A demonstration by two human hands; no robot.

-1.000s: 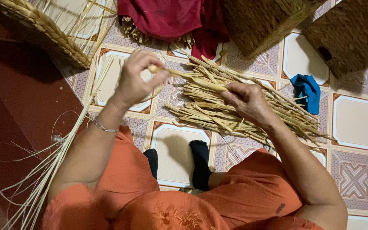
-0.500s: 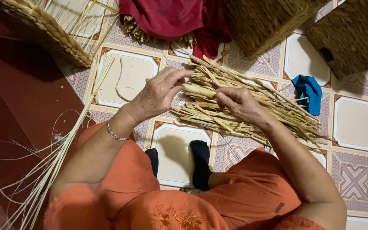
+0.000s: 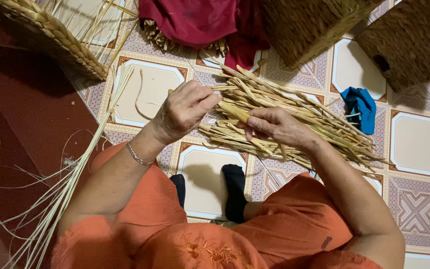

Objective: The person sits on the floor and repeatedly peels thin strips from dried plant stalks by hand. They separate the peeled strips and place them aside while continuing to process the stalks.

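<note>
— How is the bundle of dried straw strips [image 3: 294, 124] likely to handle?

— It is judged light, dry and springy; the flat, pale strips look brittle at the kinks, so they are best gripped near the gathered end rather than at the splayed tips.

— Where is it held?

— It is kept above the patterned tile floor [image 3: 419, 144]. The left hand [image 3: 182, 112] is closed around strip ends at the bundle's near end; the right hand [image 3: 274, 127] is curled over its middle, one strip pinched.

— What is seen nearby?

— Coarse woven baskets [image 3: 304, 25] and a blue cloth [image 3: 359, 107].
</note>
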